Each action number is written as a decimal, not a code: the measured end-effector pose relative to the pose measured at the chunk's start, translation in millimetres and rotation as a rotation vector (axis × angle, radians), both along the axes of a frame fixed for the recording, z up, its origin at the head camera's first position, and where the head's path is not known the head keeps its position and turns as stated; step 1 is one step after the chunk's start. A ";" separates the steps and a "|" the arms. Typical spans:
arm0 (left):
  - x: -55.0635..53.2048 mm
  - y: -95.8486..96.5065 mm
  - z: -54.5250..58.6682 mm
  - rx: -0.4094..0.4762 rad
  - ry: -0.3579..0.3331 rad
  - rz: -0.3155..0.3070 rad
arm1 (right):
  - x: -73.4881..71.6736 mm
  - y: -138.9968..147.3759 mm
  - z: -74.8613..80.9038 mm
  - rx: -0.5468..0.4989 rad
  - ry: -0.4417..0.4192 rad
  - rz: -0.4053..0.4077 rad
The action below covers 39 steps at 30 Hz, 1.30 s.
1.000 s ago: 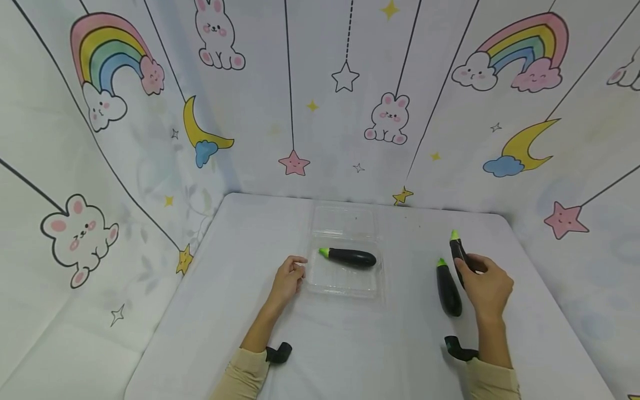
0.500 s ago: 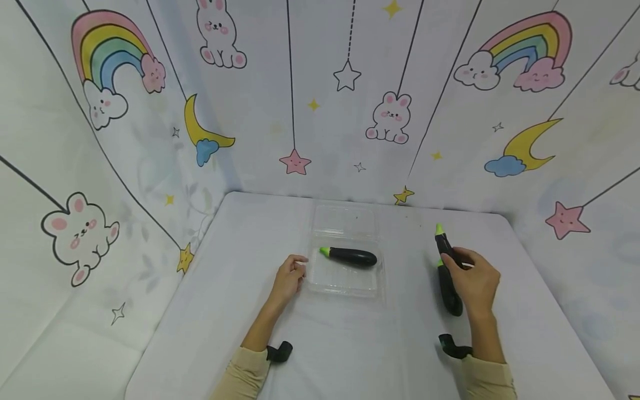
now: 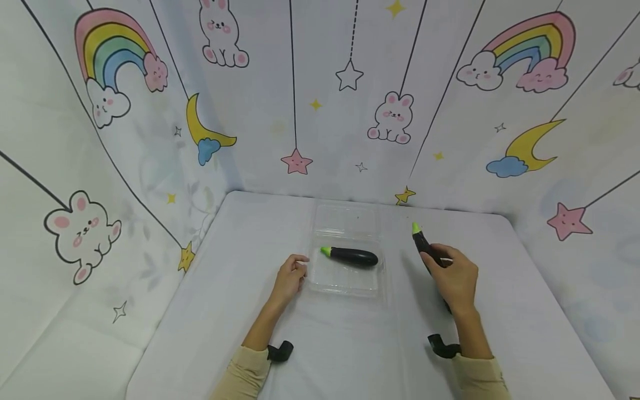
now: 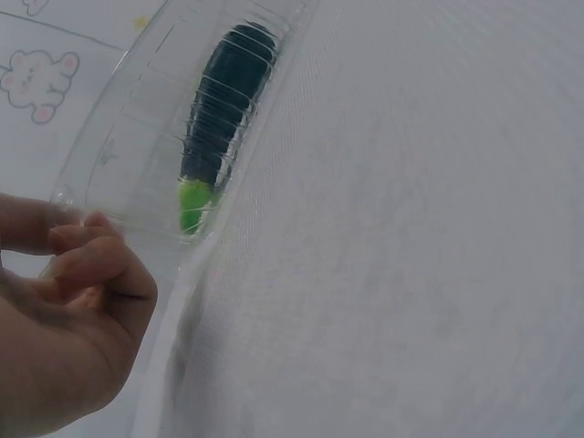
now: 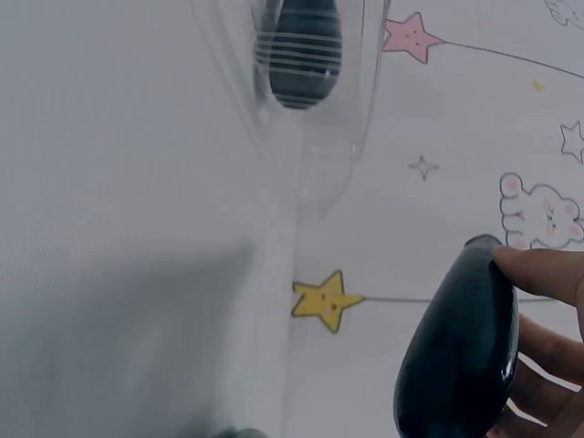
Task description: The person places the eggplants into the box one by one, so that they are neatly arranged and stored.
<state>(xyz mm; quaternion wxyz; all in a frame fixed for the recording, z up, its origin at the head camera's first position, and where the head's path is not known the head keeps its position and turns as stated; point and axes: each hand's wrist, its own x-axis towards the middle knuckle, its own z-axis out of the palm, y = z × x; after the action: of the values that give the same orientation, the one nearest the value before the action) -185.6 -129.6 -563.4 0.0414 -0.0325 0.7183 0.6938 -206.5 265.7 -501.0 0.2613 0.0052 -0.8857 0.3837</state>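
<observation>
Right of the clear tray [image 3: 345,283], the right hand [image 3: 452,278] gripped a toy eggplant [image 3: 420,240] in curled fingers; the left hand [image 3: 289,278] pinched the tray's left edge, another eggplant [image 3: 350,256] lying inside.

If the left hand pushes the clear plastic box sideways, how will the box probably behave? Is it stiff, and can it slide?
The clear plastic box looks thin-walled, so it probably flexes where the left hand pinches its rim. It likely slides easily on the smooth white tablecloth. The eggplant lying inside is rounded, so it may roll or shift when pushed.
</observation>
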 end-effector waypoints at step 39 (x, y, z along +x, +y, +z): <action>0.4 1.0 2.8 -0.036 0.021 0.021 | -2.8 -40.8 0.4 0.156 0.032 0.159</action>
<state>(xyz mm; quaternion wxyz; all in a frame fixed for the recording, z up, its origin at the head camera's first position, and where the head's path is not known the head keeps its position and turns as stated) -185.2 -128.6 -560.5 0.0260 -0.0337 0.7305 0.6816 -209.3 224.9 -500.6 0.2428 0.1018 -0.9055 0.3329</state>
